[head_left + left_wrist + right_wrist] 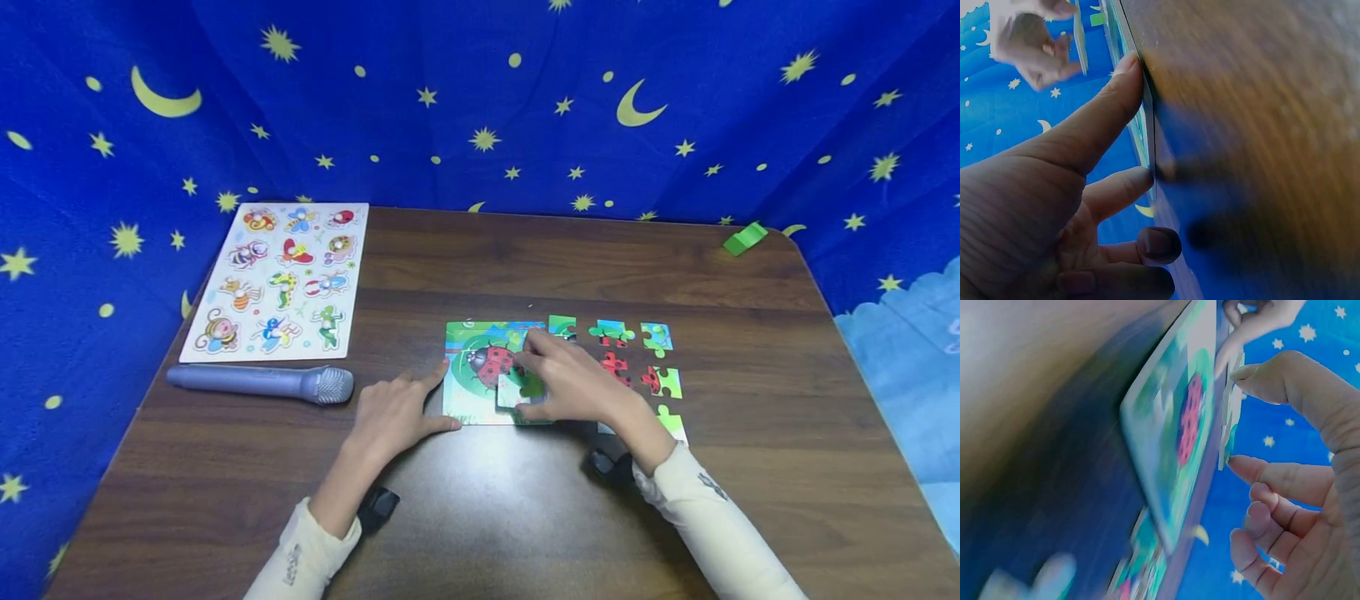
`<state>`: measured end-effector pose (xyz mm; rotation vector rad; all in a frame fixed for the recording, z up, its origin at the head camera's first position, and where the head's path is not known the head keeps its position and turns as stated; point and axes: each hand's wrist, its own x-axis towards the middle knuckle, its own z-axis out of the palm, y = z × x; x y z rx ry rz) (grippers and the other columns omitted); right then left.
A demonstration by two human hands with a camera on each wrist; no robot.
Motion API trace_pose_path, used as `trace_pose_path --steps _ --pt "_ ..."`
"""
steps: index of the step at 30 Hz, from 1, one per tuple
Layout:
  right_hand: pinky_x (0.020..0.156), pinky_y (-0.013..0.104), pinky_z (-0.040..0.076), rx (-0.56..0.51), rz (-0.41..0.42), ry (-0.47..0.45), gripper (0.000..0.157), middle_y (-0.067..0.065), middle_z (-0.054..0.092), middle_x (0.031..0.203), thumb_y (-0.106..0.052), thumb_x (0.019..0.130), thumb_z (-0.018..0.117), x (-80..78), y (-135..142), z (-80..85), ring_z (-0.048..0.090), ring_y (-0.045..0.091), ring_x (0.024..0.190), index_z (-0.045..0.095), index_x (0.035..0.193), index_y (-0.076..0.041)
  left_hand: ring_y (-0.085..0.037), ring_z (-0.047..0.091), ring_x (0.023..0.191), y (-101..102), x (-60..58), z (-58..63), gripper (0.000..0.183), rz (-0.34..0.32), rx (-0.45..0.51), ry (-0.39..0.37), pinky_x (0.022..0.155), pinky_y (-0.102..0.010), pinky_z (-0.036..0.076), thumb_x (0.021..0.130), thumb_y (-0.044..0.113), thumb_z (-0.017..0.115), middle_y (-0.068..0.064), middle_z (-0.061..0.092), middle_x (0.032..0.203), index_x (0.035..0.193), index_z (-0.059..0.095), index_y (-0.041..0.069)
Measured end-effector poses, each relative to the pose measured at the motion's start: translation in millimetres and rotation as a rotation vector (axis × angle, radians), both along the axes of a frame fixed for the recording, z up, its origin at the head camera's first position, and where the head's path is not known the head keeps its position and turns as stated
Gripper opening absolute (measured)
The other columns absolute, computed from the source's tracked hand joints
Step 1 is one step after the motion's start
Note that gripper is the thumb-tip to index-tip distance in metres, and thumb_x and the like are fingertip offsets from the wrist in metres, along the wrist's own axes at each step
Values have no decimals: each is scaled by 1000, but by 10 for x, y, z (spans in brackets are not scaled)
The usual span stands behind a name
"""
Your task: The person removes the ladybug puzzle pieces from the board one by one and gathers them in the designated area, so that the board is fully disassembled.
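A ladybug puzzle board point(456, 398) lies flat on the table before me. My left hand point(390, 412) is at its left side, the extended thumb and index finger touching the edge and near corner. Over the board, my right hand point(573, 379) pinches a green and white puzzle piece point(513, 393) between thumb and fingers. In the right wrist view that piece point(1231, 419) is held above the board's picture, apart from it. The other fingers of the right hand point(1297, 481) are bent and hold nothing.
Loose puzzle pieces, several of them point(657, 337), lie in rough rows right of the board, some hidden under the right forearm. A peg puzzle board with insects point(255, 321) and a grey-blue microphone point(255, 382) are at left. A green block point(746, 239) sits at the far right corner.
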<state>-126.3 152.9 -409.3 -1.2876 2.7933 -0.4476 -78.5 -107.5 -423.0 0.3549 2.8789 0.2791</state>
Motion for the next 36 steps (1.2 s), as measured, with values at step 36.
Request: trace_pose_path --steps 36 --pt "68 31 40 -6 -140 7 73 4 52 98 -51 71 85 165 620 -88 45 14 79 68 121 0 -24 51 56 -138 41 28 95 15 49 64 48 -33 35 72 68 75 -21 68 111 151 44 26"
